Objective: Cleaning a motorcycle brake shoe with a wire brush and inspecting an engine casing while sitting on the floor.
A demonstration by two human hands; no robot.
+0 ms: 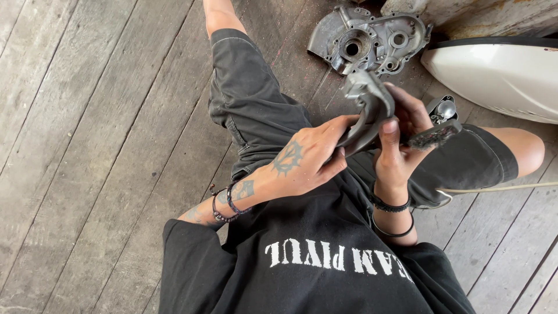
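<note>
A seated person was viewed from above, over a floor of weathered grey wooden planks [87,145]. A grey metal part [367,107], curved and dull in finish, was held in front of the body, above the lap, between both hands. The left hand [302,160] was closed around the lower end of the part, with the fingers wrapped over its edge and the thumb pressed below. The right hand [401,136] was also closed: the upper side of the part was steadied by its fingers, and a dirty, dark-bristled brush [433,136] was gripped in the same hand, its head projecting to the right, away from the part. Whether the bristles touched the metal could not be told.

Dark bracelets were worn on the left wrist [229,203], and dark bands were seen on the right wrist [390,212]. Dark grey shorts [250,99] and a black shirt [302,267] with pale lettering were worn, and the legs were spread apart on the planks.

A larger metal engine casing [372,40], grimy and pierced by round openings, was laid on the floor beyond the hands, well apart from the held part. A white curved body panel [494,75] was seen just beside the casing, at the upper right. A pale cord [500,188] was laid across the right thigh.
</note>
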